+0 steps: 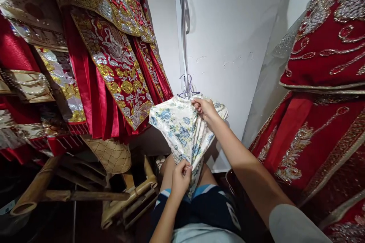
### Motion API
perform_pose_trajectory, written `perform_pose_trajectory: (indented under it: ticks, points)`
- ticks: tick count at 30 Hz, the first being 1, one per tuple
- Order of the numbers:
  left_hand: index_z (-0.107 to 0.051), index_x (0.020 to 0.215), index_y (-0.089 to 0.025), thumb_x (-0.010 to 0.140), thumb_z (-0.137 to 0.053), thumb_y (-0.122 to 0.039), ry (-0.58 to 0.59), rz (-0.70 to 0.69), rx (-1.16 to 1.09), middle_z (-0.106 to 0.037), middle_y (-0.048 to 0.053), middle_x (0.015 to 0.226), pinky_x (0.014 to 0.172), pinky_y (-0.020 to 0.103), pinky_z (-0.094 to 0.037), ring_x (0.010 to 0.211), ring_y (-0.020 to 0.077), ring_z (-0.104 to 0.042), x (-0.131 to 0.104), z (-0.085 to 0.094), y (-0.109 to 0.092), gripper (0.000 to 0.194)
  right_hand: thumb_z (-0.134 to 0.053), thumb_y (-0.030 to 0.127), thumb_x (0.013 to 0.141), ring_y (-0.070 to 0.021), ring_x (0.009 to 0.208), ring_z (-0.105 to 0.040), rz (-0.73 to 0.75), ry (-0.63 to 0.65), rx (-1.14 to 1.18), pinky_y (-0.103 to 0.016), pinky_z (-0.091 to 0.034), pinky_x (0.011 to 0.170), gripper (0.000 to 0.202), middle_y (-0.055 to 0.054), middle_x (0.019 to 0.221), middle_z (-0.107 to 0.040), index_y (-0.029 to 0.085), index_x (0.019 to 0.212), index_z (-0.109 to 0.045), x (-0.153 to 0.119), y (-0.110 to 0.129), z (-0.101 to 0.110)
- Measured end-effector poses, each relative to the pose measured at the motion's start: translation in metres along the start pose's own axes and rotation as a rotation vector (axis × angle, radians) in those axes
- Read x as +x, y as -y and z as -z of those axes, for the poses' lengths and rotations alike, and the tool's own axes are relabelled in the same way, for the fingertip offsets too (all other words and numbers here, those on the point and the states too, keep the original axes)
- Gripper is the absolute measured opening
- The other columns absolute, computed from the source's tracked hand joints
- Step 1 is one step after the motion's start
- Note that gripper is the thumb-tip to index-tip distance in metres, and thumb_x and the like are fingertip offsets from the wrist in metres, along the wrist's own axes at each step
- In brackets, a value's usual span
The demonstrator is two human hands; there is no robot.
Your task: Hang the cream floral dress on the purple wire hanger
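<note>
A white garment (179,129) with blue flowers and yellowish leaves hangs in front of me from a thin purple hanger (182,94). Its lower part narrows and falls between my knees. My left hand (181,176) pinches the front of the cloth low down, near the middle seam. Higher up, my right hand (203,109) grips the cloth beside the neckline, fingers closed, just below the hanger's right side. The hanger's hook rises toward a white metal rod (184,38) on the wall.
Red embroidered garments with gold and silver hang at the left (122,72) and right (322,121). A bamboo rack (85,196) stands at the lower left, beside my legs. Behind the hanger is a white wall (228,26).
</note>
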State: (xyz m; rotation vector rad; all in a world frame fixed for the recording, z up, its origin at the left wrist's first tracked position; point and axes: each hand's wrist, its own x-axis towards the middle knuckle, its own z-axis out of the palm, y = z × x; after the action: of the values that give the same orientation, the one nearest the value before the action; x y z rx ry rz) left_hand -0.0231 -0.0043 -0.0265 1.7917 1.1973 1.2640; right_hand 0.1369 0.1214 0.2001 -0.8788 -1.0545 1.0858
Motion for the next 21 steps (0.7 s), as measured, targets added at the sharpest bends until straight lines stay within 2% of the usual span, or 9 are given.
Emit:
perform_pose_trajectory:
  ticks: [3, 5, 7, 9, 11, 13, 17, 19, 21]
  points:
    - [-0.053, 0.072, -0.019, 0.085, -0.059, -0.029, 0.07, -0.002, -0.002, -0.048, -0.002, 0.063, 0.058, 0.023, -0.036, 0.061, 0.0148, -0.048, 0.008, 0.017, -0.005, 0.018, -0.068, 0.026, 0.083, -0.0045, 0.036, -0.038, 0.035, 0.059, -0.035, -0.015, -0.026, 0.034, 0.02, 0.004, 0.043, -0.054, 0.014, 0.067, -0.065, -0.015, 0.005, -0.002]
    - [-0.057, 0.069, -0.018, 0.082, -0.063, -0.027, 0.14, -0.046, 0.02, -0.055, 0.0, 0.063, 0.061, 0.024, -0.039, 0.063, 0.0157, -0.053, 0.023, 0.029, -0.023, 0.017, -0.069, 0.029, 0.081, -0.0054, 0.036, -0.04, 0.054, 0.109, -0.068, -0.016, -0.028, 0.035, 0.022, 0.003, 0.042, -0.055, 0.015, 0.065, -0.064, -0.027, 0.004, -0.003]
    - [-0.063, 0.072, -0.017, 0.086, -0.06, -0.025, 0.171, -0.143, 0.072, -0.065, 0.003, 0.072, 0.069, 0.026, -0.044, 0.07, 0.0174, -0.059, 0.047, 0.043, -0.052, 0.016, -0.069, 0.032, 0.079, -0.0059, 0.035, -0.04, 0.069, 0.145, -0.101, -0.016, -0.028, 0.035, 0.024, 0.002, 0.04, -0.055, 0.016, 0.063, -0.063, -0.037, 0.001, -0.002]
    - [-0.067, 0.081, -0.017, 0.092, -0.056, -0.028, 0.086, -0.253, 0.077, -0.069, 0.004, 0.079, 0.073, 0.027, -0.045, 0.075, 0.0177, -0.062, 0.076, 0.055, -0.085, 0.019, -0.068, 0.033, 0.078, -0.006, 0.034, -0.039, 0.086, 0.167, -0.126, -0.017, -0.027, 0.036, 0.024, 0.003, 0.039, -0.054, 0.016, 0.061, -0.062, -0.044, 0.0, 0.0]
    - [-0.067, 0.109, -0.018, 0.093, -0.056, -0.029, -0.059, -0.366, 0.07, -0.07, 0.004, 0.085, 0.077, 0.028, -0.047, 0.078, 0.0176, -0.063, 0.107, 0.064, -0.117, 0.022, -0.067, 0.034, 0.078, -0.0063, 0.034, -0.039, 0.108, 0.178, -0.145, -0.018, -0.027, 0.037, 0.024, 0.003, 0.039, -0.054, 0.017, 0.061, -0.061, -0.048, 0.0, 0.003]
    - [-0.059, 0.13, -0.019, 0.096, -0.053, -0.026, -0.084, -0.441, 0.086, -0.069, 0.002, 0.083, 0.074, 0.028, -0.046, 0.073, 0.0166, -0.062, 0.135, 0.068, -0.142, 0.036, -0.065, 0.035, 0.078, -0.0069, 0.035, -0.04, 0.132, 0.185, -0.16, -0.018, -0.028, 0.038, 0.025, 0.003, 0.039, -0.054, 0.018, 0.061, -0.061, -0.049, 0.002, 0.007]
    - [-0.067, 0.093, -0.017, 0.095, -0.053, -0.021, -0.034, -0.61, 0.318, -0.07, 0.004, 0.084, 0.072, 0.028, -0.043, 0.077, 0.0184, -0.061, 0.167, 0.064, -0.169, 0.015, -0.065, 0.039, 0.079, -0.0082, 0.038, -0.04, 0.182, 0.17, -0.184, -0.021, -0.03, 0.042, 0.025, 0.004, 0.041, -0.053, 0.019, 0.065, -0.061, -0.039, -0.001, 0.014]
    - [-0.065, 0.086, -0.017, 0.095, -0.054, -0.019, -0.07, -0.667, 0.41, -0.068, 0.005, 0.083, 0.072, 0.029, -0.041, 0.077, 0.0191, -0.06, 0.173, 0.063, -0.175, 0.015, -0.066, 0.039, 0.079, -0.0088, 0.039, -0.039, 0.191, 0.142, -0.198, -0.022, -0.029, 0.043, 0.025, 0.005, 0.041, -0.052, 0.02, 0.064, -0.062, -0.031, -0.013, 0.017]
    - [-0.065, 0.086, -0.017, 0.095, -0.055, -0.019, -0.157, -0.667, 0.404, -0.068, 0.004, 0.083, 0.075, 0.03, -0.041, 0.08, 0.0193, -0.06, 0.178, 0.068, -0.179, 0.014, -0.068, 0.037, 0.077, -0.0093, 0.039, -0.038, 0.174, 0.112, -0.215, -0.023, -0.028, 0.044, 0.026, 0.005, 0.039, -0.049, 0.02, 0.058, -0.061, -0.026, -0.034, 0.02]
